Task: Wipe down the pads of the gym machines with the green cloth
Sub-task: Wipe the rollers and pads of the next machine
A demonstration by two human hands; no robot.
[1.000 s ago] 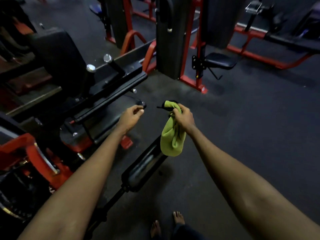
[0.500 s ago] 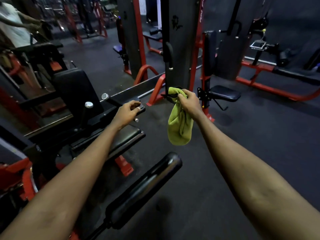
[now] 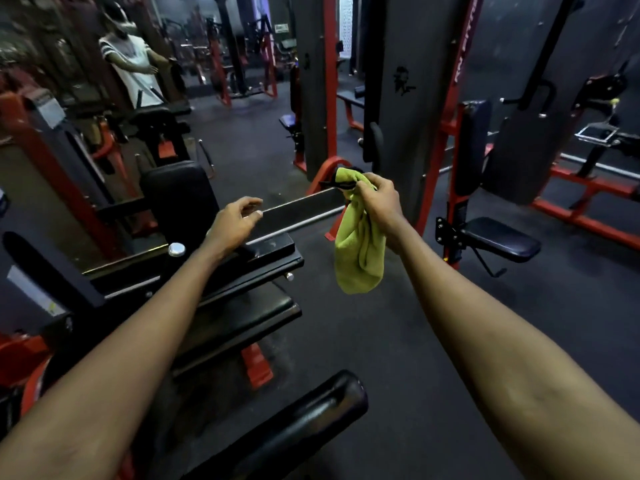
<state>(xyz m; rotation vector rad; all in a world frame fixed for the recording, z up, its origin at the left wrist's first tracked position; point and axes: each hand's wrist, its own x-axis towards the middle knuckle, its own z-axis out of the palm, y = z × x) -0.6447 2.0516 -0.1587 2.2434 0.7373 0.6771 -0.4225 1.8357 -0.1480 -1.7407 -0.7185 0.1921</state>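
Dim gym light, wide-angle bending at edges, soft blurred background

"What's carrying everything here?"
"A dark, speckled gym floor (image 3: pixel 433 341)."
"And standing on it?"
"At nine o'clock, a black-padded machine (image 3: pixel 221 306), its red foot (image 3: pixel 257 367) planted on the floor. At three o'clock, a red upright frame (image 3: pixel 450 216) with a small seat (image 3: pixel 502 239). At two o'clock, red base rails (image 3: pixel 588 202) lie flat."
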